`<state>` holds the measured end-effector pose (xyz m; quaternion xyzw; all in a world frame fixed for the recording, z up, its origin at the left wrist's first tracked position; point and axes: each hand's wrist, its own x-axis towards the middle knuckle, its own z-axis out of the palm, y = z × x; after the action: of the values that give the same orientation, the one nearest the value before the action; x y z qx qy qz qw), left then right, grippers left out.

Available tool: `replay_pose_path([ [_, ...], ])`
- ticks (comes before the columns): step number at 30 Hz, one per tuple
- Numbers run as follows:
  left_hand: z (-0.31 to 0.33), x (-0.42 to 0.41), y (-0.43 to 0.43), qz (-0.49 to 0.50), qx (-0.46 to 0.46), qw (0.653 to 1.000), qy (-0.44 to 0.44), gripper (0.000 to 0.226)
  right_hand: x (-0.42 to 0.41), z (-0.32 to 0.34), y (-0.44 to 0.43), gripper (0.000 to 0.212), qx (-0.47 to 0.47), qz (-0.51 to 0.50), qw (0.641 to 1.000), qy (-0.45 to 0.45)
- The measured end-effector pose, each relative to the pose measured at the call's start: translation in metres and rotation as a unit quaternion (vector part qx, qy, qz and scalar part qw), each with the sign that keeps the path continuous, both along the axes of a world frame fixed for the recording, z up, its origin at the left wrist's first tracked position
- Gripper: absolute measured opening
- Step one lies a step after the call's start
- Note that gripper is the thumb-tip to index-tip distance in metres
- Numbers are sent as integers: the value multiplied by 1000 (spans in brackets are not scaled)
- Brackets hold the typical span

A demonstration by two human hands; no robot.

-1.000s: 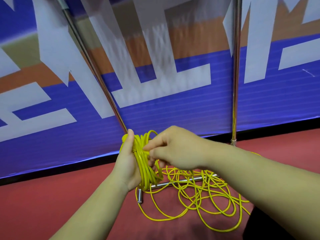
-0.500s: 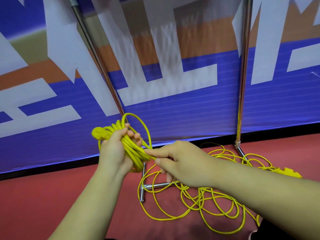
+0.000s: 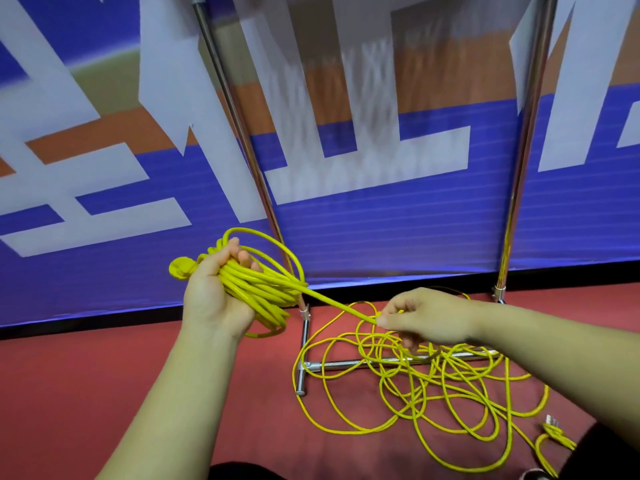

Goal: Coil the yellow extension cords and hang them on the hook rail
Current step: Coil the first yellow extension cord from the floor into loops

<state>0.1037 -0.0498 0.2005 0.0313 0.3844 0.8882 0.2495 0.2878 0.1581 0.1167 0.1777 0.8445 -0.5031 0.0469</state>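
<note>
We grip the coil [image 3: 263, 289] in our left hand [image 3: 214, 299], fingers curled round the gathered loops so they cannot spring apart, with the plug [image 3: 180, 268] poking out at the left. From the coil one strand [image 3: 339, 304] runs taut down to our right hand [image 3: 426, 317], which pinches it between thumb and fingertips, ready, we judge, to feed the next loop without kinks. Below it the loose cord [image 3: 433, 393] lies tangled on the red floor [image 3: 104, 393], across the foot of the metal stand [image 3: 332, 364]. Much remains uncoiled, and we see no hooks.
</note>
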Motion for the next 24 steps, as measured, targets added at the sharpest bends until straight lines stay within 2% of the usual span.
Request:
replay_pose_path([
  [3,-2,4,-3,-78,29,996,17,11,-8,0,-3,35,85,-53,995,10],
  [6,-5,7,-5,-127,5,992,28,14,-14,6,-3,35,145,-129,981,31],
  [8,-6,13,-5,-149,-35,987,49,17,-17,16,0,31,127,-191,971,69],
  [11,-10,28,-2,-165,-120,973,104,26,-17,37,0,23,49,-250,954,157],
  [13,-14,37,2,-177,-169,959,142,36,-12,50,-4,18,34,-240,950,198],
  [16,-20,47,10,-202,-211,942,165,48,-6,64,-16,15,63,-208,948,232],
  [20,-21,59,19,-244,-219,928,176,44,-4,77,-17,15,112,-186,950,224],
  [24,-21,69,28,-228,-272,903,241,62,1,84,-7,13,189,-192,941,206],
])
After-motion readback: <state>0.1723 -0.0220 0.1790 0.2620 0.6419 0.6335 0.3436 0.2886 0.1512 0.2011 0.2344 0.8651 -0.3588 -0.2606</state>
